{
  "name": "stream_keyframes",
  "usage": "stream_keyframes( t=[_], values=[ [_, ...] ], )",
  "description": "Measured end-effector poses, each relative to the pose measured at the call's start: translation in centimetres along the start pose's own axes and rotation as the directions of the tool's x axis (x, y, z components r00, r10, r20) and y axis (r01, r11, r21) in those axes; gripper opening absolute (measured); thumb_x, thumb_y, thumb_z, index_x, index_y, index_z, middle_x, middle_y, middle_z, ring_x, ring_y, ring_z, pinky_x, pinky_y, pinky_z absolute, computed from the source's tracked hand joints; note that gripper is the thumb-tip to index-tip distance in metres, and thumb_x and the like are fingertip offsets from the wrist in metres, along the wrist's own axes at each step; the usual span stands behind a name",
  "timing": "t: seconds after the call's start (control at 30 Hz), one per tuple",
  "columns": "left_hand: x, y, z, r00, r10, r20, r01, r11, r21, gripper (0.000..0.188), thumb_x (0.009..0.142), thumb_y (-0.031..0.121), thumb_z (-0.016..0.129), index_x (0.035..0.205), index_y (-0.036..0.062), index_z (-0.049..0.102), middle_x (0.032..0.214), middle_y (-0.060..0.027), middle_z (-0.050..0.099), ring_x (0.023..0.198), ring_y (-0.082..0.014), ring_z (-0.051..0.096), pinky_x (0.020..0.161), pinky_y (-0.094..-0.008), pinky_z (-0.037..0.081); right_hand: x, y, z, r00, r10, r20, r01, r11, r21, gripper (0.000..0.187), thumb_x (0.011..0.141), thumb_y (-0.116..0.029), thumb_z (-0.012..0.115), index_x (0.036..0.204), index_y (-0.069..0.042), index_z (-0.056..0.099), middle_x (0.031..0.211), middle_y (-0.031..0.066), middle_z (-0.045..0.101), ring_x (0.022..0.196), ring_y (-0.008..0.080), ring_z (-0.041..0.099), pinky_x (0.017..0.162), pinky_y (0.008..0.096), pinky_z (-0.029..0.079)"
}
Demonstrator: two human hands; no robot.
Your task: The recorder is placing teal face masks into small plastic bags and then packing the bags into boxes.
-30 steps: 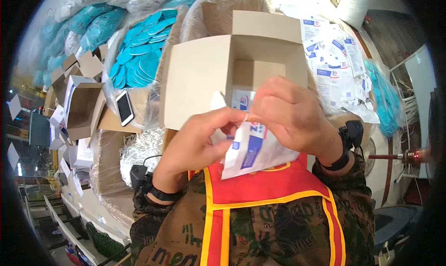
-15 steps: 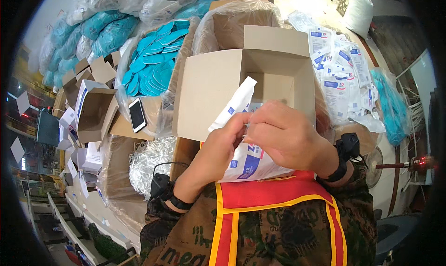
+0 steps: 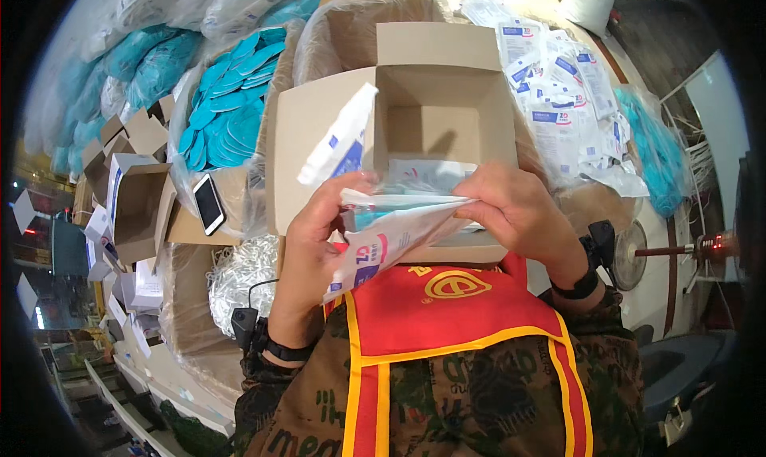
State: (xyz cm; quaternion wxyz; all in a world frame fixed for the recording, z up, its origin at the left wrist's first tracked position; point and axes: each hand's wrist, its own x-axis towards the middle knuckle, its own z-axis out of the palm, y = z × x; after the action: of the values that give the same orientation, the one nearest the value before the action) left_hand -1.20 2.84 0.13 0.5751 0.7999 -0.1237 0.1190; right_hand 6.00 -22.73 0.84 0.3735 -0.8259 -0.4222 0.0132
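We can't get the full outline of the teal thing [image 3: 381,217]; the white pouch [image 3: 379,250] covers most of it. Left hand [image 3: 315,226] fingertips look smeared; we can't tell whether they grip the white strip [image 3: 341,138]. Right hand [image 3: 515,214]: lower fingers tucked out of sight. Packet [image 3: 423,172] inside the carton [image 3: 323,118] is partly covered. White sack [image 3: 589,4] cropped by the top edge.

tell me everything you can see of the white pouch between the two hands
The white pouch, papery or plastic-looking, has blue and pinkish-red printing on its front. Its mouth gapes, showing something teal inside. It slants, lower at the left, its sides held by the left hand and right hand, near the open cardboard box.
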Motion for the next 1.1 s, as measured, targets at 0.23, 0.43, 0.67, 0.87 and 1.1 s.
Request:
stream_keyframes(
  t=[0.23,0.43,0.67,0.87,1.1],
  values=[
    [-1.3,-0.8,0.0,0.956,-0.292,-0.018,0.282,0.935,-0.215,0.052,0.067,0.001,0.074,0.115,-0.0003,0.056,0.114,-0.0118,0.062,0.104,-0.0193,0.059,0.092,-0.0311,0.046,0.1,1.3,0.9,0.957,-0.249,-0.148,0.238,0.967,-0.089,0.013,0.082,-0.013,0.065,0.093,-0.004,0.065,0.086,0.0107,0.061,0.081,0.0296,0.059,0.071,0.0374,0.047],
    [-0.4,0.3,0.1,0.897,-0.396,-0.194,0.304,0.875,-0.377,0.030,0.068,0.001,0.075,0.094,-0.0003,0.060,0.091,-0.0066,0.064,0.086,-0.0142,0.061,0.078,-0.0279,0.049,-1.2,1.3,-0.2,0.962,-0.195,-0.189,0.186,0.980,-0.064,0.010,0.083,-0.013,0.066,0.089,-0.006,0.065,0.081,0.0094,0.061,0.076,0.0264,0.060,0.068,0.0346,0.048],
    [1.8,-0.9,-3.1,0.797,-0.324,-0.510,0.052,0.878,-0.477,0.055,0.083,0.000,0.064,0.133,0.0019,0.041,0.109,-0.0088,0.062,0.085,-0.0165,0.063,0.068,-0.0270,0.051,-9.9,8.7,-4.9,0.681,0.591,-0.432,-0.306,0.766,0.565,0.015,0.091,-0.016,0.061,0.094,-0.002,0.066,0.085,0.0018,0.065,0.077,0.0091,0.061,0.066,0.0254,0.048],
    [2.3,-2.0,-1.8,0.869,-0.319,-0.379,0.141,0.893,-0.427,0.032,0.084,0.005,0.067,0.111,0.0051,0.050,0.090,-0.0020,0.060,0.070,-0.0083,0.055,0.056,-0.0203,0.042,-15.4,17.5,-11.1,0.335,0.700,-0.631,-0.125,0.697,0.706,0.025,0.094,-0.019,0.059,0.109,0.000,0.061,0.091,0.0014,0.067,0.078,0.0068,0.060,0.070,0.0230,0.048],
    [3.6,-1.4,0.3,0.920,-0.301,-0.253,0.194,0.907,-0.373,0.022,0.083,0.009,0.070,0.094,0.0082,0.051,0.077,0.0011,0.056,0.061,-0.0066,0.049,0.051,-0.0219,0.039,-20.9,28.1,-13.4,0.176,0.576,-0.798,-0.555,0.728,0.403,0.047,0.089,-0.021,0.064,0.126,0.004,0.051,0.111,0.0122,0.064,0.102,0.0177,0.060,0.087,0.0298,0.047]
  ],
)
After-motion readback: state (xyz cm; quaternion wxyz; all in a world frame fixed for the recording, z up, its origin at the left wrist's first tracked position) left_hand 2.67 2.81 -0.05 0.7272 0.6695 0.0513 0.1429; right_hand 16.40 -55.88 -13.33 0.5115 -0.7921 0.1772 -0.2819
